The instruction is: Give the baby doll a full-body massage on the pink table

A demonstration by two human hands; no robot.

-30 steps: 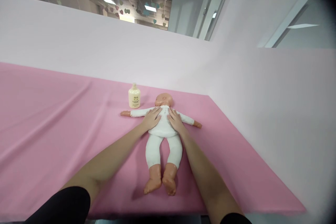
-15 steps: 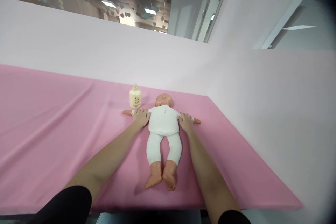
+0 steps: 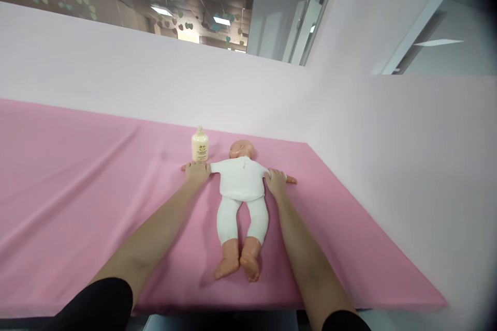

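A baby doll point(image 3: 242, 178) in a white top and leggings lies on its back, arms stretched out sideways and head turned to the left. My left hand point(image 3: 198, 172) is closed over its forearm near the wrist, on the left side of the view. Only the tip of the doll's hand shows beyond my fingers. On the other side, my right hand point(image 3: 275, 181) wraps around the doll's sleeve between shoulder and wrist, thumb on the inner side. Just behind my left hand stands a cream pump bottle point(image 3: 200, 146) with a dark printed label.
The pink sheet point(image 3: 97, 176) covers the table and has creases at the left. A white wall point(image 3: 155, 77) rises along the back, with a window or mirror point(image 3: 217, 5) above. Another white wall point(image 3: 407, 165) borders the right side. The table's front edge is close to me.
My left hand has slid outward along the doll's arm, from the upper arm to near the wrist, baring the sleeve by the shoulder. My right hand has stayed in place.
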